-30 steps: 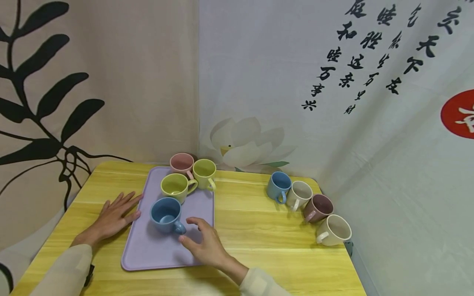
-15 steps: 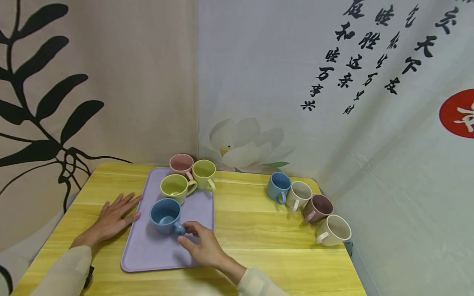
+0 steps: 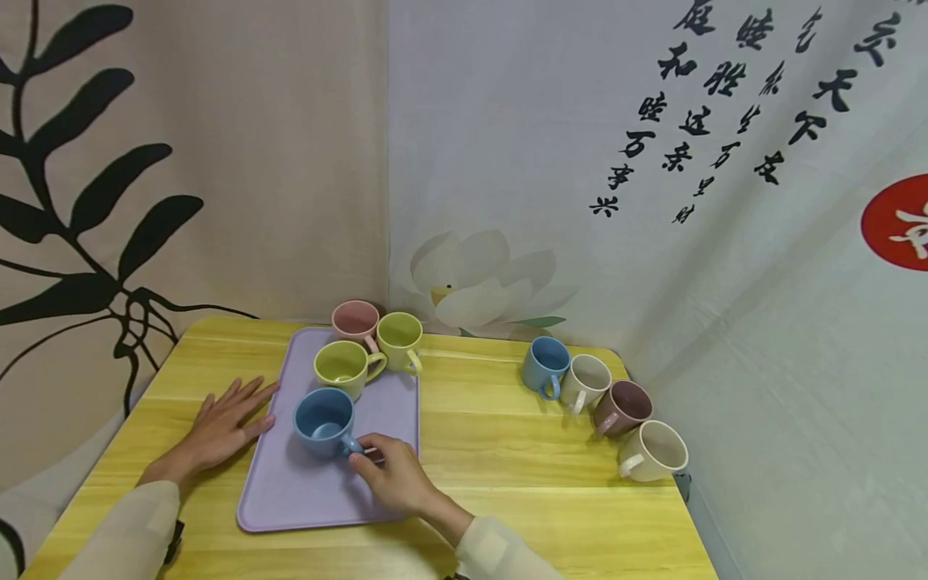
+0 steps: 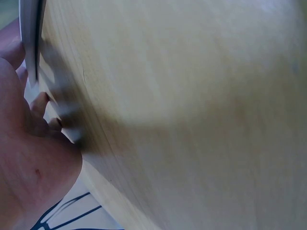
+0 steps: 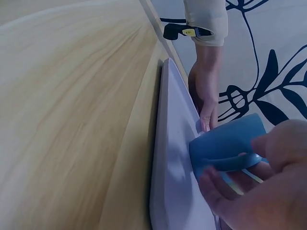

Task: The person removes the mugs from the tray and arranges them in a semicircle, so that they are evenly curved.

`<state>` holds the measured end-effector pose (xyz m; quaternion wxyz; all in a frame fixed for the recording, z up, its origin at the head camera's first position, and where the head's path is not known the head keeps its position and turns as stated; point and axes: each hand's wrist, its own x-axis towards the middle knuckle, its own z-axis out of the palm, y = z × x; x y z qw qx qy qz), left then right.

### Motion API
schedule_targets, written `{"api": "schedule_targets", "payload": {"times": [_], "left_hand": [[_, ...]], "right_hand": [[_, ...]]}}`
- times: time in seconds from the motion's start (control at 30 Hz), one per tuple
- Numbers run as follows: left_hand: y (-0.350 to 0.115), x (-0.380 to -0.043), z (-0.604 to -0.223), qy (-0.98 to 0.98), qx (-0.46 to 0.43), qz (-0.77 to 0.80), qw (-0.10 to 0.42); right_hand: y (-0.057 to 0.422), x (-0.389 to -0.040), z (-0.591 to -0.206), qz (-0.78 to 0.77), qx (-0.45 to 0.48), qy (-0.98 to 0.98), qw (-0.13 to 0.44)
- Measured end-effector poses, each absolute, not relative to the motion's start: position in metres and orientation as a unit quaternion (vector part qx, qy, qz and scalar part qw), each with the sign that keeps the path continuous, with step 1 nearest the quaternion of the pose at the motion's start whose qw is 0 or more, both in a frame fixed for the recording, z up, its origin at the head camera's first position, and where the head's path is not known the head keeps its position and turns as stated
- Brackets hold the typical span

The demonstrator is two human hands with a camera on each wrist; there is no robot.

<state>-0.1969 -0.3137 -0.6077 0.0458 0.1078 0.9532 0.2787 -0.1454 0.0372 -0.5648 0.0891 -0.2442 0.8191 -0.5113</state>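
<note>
A blue mug [image 3: 324, 422] stands upright on the lilac tray [image 3: 290, 503], its handle pointing toward the right hand. My right hand [image 3: 395, 475] holds that handle between thumb and curled fingers; the right wrist view shows fingers around the handle [image 5: 228, 163]. My left hand [image 3: 225, 423] lies with its fingers spread on the table at the tray's left edge, fingertips touching the rim. Behind the blue mug on the tray are two yellow-green mugs, one nearer [image 3: 341, 364] and one farther [image 3: 399, 338], plus a pink mug [image 3: 355, 319] at the back.
On the right of the wooden table [image 3: 493, 451] a slanting row holds another blue mug [image 3: 545, 364], a grey-white mug [image 3: 586, 382], a dark mauve mug [image 3: 623, 408] and a cream mug [image 3: 655, 451]. A printed curtain [image 3: 493, 161] hangs behind the table.
My right hand has moved slightly left, and its thumb and fingers have closed on the blue mug's handle. The left hand and the mugs have stayed put.
</note>
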Motion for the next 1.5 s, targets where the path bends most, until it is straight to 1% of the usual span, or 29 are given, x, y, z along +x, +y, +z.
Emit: {"api": "schedule_targets", "payload": {"times": [0.47,0.8,1.23,1.5], "left_hand": [[-0.312,-0.194,-0.609,0.953,0.102,0.28,0.048],[-0.312,-0.196,-0.612,0.954,0.103,0.277,0.046],[-0.311,-0.197,-0.608,0.954,0.112,0.274,0.039],[-0.313,-0.197,-0.61,0.955,0.109,0.273,0.035]], "right_hand": [[0.033,-0.149,-0.57,-0.529,-0.238,0.81,0.085],[0.031,-0.148,-0.573,-0.515,-0.234,0.824,0.037],[0.037,-0.145,-0.575,-0.552,-0.203,0.808,0.028],[0.049,-0.144,-0.567,-0.545,-0.217,0.81,0.001]]}}
